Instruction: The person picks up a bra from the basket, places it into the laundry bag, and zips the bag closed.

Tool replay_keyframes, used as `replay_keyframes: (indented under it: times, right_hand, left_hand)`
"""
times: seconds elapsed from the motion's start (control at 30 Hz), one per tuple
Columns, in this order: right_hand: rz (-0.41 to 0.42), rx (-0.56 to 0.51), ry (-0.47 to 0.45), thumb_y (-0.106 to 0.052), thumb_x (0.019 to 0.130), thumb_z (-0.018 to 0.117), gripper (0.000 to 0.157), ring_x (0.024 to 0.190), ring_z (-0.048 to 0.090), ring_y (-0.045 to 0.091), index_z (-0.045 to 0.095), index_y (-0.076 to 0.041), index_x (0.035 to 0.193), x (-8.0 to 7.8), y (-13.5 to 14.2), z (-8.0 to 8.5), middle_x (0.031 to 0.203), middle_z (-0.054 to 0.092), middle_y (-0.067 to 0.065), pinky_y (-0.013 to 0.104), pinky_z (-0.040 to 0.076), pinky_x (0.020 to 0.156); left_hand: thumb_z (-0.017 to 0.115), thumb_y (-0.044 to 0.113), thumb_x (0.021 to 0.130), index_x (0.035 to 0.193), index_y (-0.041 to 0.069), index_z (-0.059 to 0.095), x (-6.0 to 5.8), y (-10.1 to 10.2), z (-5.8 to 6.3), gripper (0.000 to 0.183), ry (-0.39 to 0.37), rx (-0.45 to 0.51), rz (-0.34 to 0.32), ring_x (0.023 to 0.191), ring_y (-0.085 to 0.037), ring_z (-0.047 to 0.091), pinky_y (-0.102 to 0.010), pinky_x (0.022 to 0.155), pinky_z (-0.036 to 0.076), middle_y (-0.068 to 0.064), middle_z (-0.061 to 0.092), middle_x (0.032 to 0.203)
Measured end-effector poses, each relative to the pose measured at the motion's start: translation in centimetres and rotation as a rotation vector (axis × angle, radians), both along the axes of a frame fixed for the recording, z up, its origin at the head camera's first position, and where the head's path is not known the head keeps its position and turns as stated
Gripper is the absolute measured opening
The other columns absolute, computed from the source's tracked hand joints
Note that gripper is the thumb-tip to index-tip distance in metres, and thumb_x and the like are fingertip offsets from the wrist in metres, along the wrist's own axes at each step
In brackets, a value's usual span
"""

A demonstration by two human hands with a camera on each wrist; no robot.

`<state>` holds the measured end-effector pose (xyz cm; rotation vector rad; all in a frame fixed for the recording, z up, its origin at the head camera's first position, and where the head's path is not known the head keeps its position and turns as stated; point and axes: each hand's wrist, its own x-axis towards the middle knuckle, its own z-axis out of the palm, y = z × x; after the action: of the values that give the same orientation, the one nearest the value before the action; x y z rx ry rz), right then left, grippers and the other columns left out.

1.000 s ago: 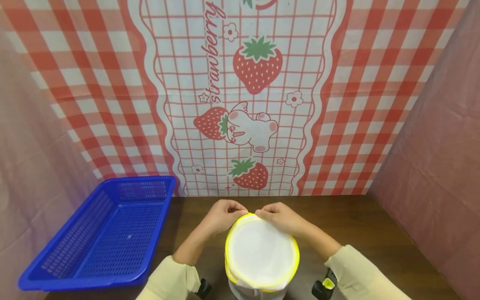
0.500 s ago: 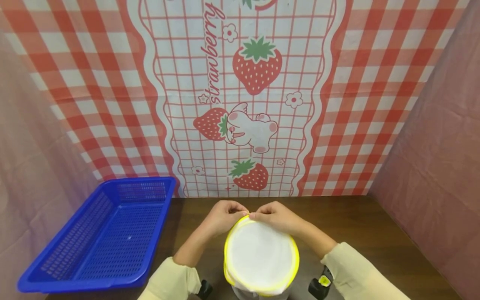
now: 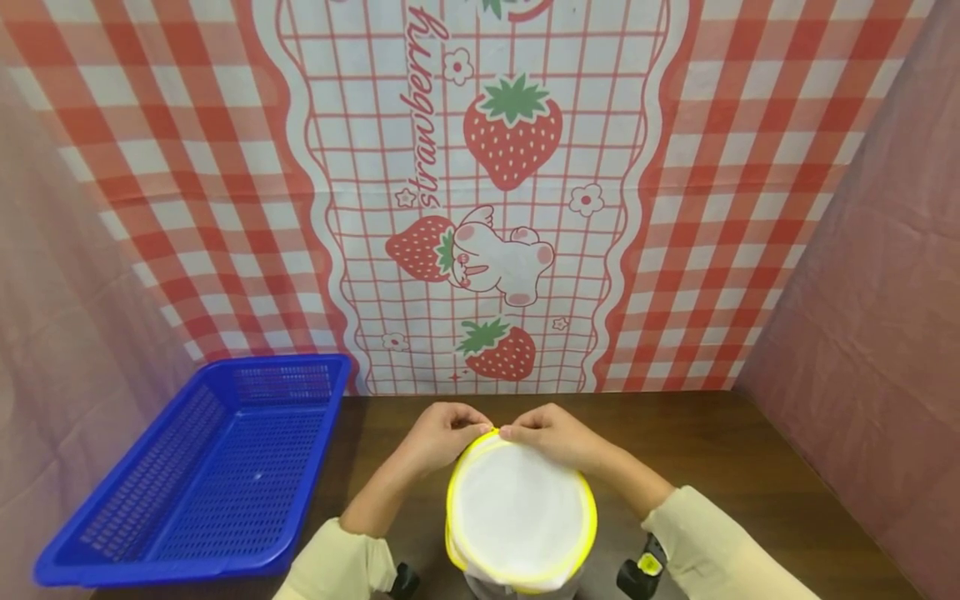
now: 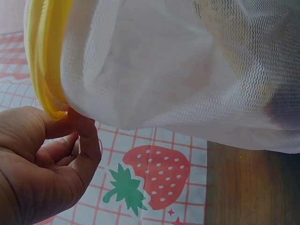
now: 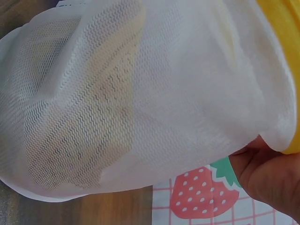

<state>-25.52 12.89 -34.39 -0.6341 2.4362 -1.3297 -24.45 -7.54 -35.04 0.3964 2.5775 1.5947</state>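
A round white mesh laundry bag (image 3: 521,510) stands upright at the front of the table, with a yellow zipper band (image 3: 590,521) circling its flat top. At the far side of that band, my left hand (image 3: 446,435) pinches the edge between thumb and finger. Right beside it, my right hand (image 3: 553,435) grips the same rim, thumb on top. The left wrist view has the left hand (image 4: 54,164) bent up under the yellow zipper (image 4: 49,61). In the right wrist view, fingertips of the right hand (image 5: 269,176) go behind the white mesh (image 5: 187,98).
A blue plastic basket (image 3: 300,508) with slotted walls stands on the left of the brown wooden table (image 3: 675,433). A strawberry-print cloth (image 3: 510,242) hangs behind the table, and pink cloth (image 3: 855,317) lines the sides.
My right hand has slid slightly left along the rim, closer to my left hand. The zipper edge at the bag's left side sits closer to the top, and the bag tilts a little.
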Motion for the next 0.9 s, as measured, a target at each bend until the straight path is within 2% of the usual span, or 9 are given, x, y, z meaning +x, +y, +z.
replay_keyframes:
  times: [0.27, 0.5, 0.73, 0.9]
  right_hand:
    - [-0.006, -0.013, 0.007, -0.036, 0.092, 0.057, 0.036, 0.058, 0.059, 0.011, 0.071, -0.004, 0.091, 0.1, 0.21, -0.04, 0.072, 0.065, 0.003, 0.029, 0.051, 0.053]
    - [-0.029, -0.04, -0.049, -0.033, 0.092, 0.055, 0.032, 0.058, 0.058, 0.011, 0.068, -0.005, 0.086, -0.02, 0.07, -0.18, 0.07, 0.062, 0.0, 0.027, 0.051, 0.053]
    - [0.026, -0.028, 0.002, -0.034, 0.092, 0.057, 0.033, 0.062, 0.057, 0.01, 0.07, -0.005, 0.088, 0.02, -0.03, 0.14, 0.075, 0.064, 0.001, 0.027, 0.049, 0.055]
    - [0.011, -0.031, -0.015, -0.035, 0.092, 0.057, 0.035, 0.059, 0.058, 0.01, 0.07, -0.004, 0.088, 0.19, 0.03, 0.31, 0.071, 0.064, 0.001, 0.028, 0.05, 0.053]
  left_hand:
    - [0.062, 0.019, 0.09, 0.094, 0.001, 0.07, 0.01, -0.06, -0.11, 0.02, -0.005, -0.001, 0.017, 0.062, -0.01, 0.054, -0.026, 0.056, 0.049, -0.007, 0.066, 0.08]
    - [0.063, 0.02, 0.089, 0.094, 0.002, 0.07, -0.02, 0.33, -0.1, 0.02, 0.007, -0.006, -0.007, 0.066, -0.011, 0.056, -0.024, 0.058, 0.049, -0.008, 0.067, 0.083]
    - [0.062, 0.019, 0.09, 0.093, 0.002, 0.069, 0.07, 0.76, 0.14, 0.019, -0.005, 0.009, 0.004, 0.066, -0.011, 0.056, -0.024, 0.058, 0.048, -0.008, 0.066, 0.083]
    - [0.061, 0.019, 0.09, 0.094, 0.002, 0.069, 0.19, 0.79, 0.17, 0.019, -0.006, 0.014, 0.013, 0.067, -0.011, 0.056, -0.024, 0.058, 0.048, -0.008, 0.065, 0.082]
